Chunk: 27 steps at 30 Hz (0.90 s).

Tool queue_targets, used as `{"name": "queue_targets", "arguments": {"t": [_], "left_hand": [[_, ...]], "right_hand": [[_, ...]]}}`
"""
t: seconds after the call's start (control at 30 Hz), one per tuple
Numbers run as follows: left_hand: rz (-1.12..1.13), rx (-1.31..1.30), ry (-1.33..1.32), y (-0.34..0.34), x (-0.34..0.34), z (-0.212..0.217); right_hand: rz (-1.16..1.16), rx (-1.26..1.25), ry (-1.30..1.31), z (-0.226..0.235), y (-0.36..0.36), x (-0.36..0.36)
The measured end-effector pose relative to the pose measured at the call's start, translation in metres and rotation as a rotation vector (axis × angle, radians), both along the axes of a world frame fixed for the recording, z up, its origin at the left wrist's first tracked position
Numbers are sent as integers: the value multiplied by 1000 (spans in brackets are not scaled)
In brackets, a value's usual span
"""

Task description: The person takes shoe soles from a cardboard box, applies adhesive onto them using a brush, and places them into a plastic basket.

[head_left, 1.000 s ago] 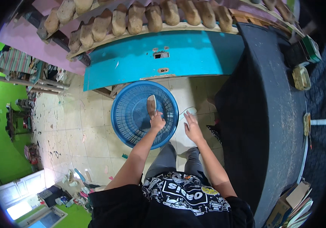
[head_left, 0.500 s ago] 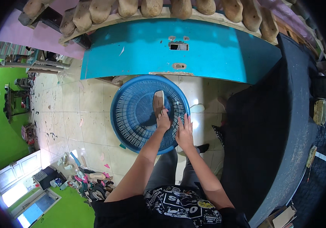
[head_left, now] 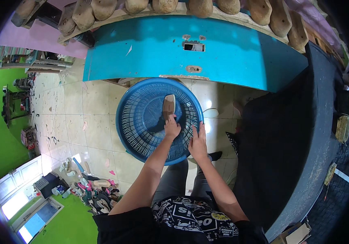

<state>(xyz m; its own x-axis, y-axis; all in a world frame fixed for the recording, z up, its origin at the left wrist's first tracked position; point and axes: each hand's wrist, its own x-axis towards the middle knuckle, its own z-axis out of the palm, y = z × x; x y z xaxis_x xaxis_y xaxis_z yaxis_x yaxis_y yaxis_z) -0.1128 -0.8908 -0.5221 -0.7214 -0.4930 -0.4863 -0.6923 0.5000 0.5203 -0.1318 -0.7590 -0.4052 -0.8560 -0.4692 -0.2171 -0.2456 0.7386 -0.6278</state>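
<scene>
head view shows my left hand (head_left: 171, 127) reaching into the blue slatted basket (head_left: 142, 122), fingers closed around the near end of a brown sole-shaped piece (head_left: 168, 106) that lies on the basket floor just beyond my knuckles. my right hand (head_left: 198, 143) is spread flat, palm down, on the basket rim immediately to the right of that grip, fingers apart and holding nothing, only steadying the basket. i judge the step in hand to be taking hold of the piece inside the basket; the next move calls for a firm pinch and a straight lift clear of the rim while the other hand keeps the basket from shifting. beneath the grip, the basket sits on a pale tiled floor (head_left: 93, 122). beyond it runs a turquoise panel (head_left: 231, 53) topped by a row of wooden shoe lasts (head_left: 164, 5); right of the grip stands a dark counter (head_left: 305, 130), and far left, green walls and scattered offcuts (head_left: 95, 191).
</scene>
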Motion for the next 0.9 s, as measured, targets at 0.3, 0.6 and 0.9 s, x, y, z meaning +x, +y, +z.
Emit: {"name": "queue_targets", "arguments": {"t": [0.3,0.6,0.9], "left_hand": [[-86,50,-43,1,-9,-5],[-97,71,-200,4,-28,-15],[-95,103,-235,-1,-33,-21]], "right_hand": [[15,9,37,-1,-1,-9],[29,59,23,0,-2,-11],[14,84,-6,4,-8,-13]]}}
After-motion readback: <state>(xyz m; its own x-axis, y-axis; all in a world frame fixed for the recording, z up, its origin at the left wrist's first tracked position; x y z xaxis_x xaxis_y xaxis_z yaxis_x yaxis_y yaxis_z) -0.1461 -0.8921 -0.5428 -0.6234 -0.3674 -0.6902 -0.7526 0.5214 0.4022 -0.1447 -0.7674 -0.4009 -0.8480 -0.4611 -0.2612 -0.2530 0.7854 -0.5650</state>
